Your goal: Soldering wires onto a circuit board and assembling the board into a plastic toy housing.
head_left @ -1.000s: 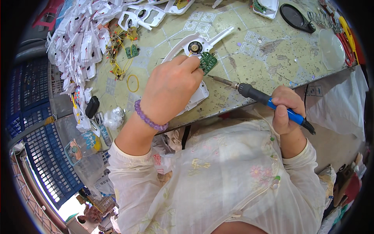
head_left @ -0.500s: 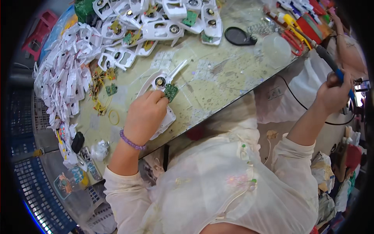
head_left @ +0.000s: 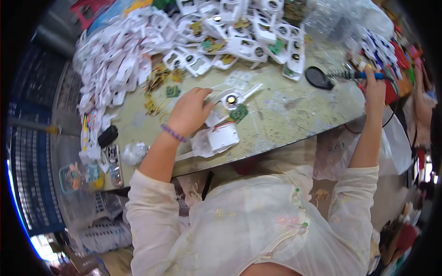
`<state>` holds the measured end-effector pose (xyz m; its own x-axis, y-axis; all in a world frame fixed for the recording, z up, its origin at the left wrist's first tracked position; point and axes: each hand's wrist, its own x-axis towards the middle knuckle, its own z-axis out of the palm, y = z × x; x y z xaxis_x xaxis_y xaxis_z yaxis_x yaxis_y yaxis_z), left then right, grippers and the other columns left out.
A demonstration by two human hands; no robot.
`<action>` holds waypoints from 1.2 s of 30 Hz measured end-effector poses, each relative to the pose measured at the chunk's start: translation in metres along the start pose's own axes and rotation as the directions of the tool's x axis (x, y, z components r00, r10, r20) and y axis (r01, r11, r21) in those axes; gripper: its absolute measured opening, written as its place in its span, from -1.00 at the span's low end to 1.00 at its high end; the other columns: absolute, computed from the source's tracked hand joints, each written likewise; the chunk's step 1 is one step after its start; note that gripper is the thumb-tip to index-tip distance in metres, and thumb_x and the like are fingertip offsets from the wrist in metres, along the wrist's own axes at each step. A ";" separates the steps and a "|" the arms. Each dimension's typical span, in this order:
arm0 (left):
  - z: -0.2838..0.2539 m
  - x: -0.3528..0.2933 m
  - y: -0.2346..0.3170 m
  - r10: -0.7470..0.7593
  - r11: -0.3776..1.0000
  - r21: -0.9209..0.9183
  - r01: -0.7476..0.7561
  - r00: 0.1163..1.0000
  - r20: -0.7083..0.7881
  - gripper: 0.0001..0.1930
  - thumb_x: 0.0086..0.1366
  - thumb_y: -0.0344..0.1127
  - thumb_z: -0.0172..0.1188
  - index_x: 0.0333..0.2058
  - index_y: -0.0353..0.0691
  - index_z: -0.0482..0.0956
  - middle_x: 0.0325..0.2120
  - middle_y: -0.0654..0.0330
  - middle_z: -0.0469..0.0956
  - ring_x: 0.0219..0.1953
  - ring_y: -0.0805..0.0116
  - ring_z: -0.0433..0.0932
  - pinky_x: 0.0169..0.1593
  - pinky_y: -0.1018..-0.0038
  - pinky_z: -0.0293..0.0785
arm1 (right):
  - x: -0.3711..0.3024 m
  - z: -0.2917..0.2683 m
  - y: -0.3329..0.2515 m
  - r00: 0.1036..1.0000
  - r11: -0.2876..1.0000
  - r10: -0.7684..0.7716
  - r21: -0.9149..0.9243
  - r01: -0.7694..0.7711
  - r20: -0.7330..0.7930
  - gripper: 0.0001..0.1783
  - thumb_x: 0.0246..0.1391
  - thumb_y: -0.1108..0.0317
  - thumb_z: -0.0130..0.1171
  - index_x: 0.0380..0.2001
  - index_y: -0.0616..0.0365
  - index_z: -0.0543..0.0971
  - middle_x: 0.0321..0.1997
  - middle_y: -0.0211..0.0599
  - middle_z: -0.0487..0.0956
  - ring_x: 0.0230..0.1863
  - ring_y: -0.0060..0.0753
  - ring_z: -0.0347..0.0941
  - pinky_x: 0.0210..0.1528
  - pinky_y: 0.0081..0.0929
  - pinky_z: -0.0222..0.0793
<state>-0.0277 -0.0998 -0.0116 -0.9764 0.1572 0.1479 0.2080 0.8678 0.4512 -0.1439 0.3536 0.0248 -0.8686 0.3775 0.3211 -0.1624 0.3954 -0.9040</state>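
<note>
One green board (head_left: 238,112) just right of left grip (head_left: 190,110), fingers apart; right grip (head_left: 375,92) clamped on soldering iron (head_left: 378,76).

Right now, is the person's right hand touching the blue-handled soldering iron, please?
Touching. The head view shows it: the right hand has its fingers closed around the soldering iron, with blue handle showing beyond them.

Left forearm (head_left: 161,155) angled inward, left grip (head_left: 192,110) loosely parted, right forearm (head_left: 368,142) extended forward, right grip (head_left: 374,89) clenched
</note>
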 end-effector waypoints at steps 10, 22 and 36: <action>0.018 0.009 0.000 -0.193 0.981 -0.008 0.195 0.977 0.093 -0.71 0.13 -0.20 0.17 -0.25 -0.26 0.61 -0.27 0.00 0.55 -0.19 0.04 0.53 -0.08 0.25 0.43 | -0.177 0.128 -0.029 0.719 0.948 -0.293 0.092 0.305 0.630 -0.79 -0.01 0.36 0.23 -0.30 0.25 0.56 -0.30 -0.21 0.52 -0.27 -0.22 0.44 -0.17 -0.39 0.37; -0.009 -0.008 0.009 -0.211 0.956 -0.226 0.187 0.974 -0.084 -0.71 0.19 -0.27 0.18 -0.17 -0.31 0.51 -0.36 0.03 0.60 -0.33 0.15 0.59 -0.24 0.33 0.47 | -0.208 0.175 -0.064 0.690 0.983 -0.069 0.166 -0.074 0.720 -0.75 -0.09 0.35 0.31 -0.35 0.25 0.53 -0.40 -0.26 0.57 -0.44 -0.37 0.49 -0.36 -0.48 0.40; 0.010 -0.127 0.044 0.057 0.994 -0.058 -0.095 0.885 -0.463 -0.63 0.17 -0.36 0.17 -0.02 -0.27 0.50 -0.29 0.10 0.42 -0.15 0.09 0.39 0.06 0.18 0.25 | -0.285 0.168 -0.072 0.174 0.435 -0.822 0.402 0.806 0.542 -0.81 -0.21 0.36 0.12 -0.43 0.12 0.47 -0.40 -0.35 0.44 -0.34 -0.33 0.38 -0.34 -0.40 0.31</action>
<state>0.1049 -0.0766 -0.0189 -0.8254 -0.0293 0.5639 0.3027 0.8200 0.4858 0.0367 0.0774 -0.0491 -0.2711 -0.7136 0.6460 -0.9586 0.1395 -0.2482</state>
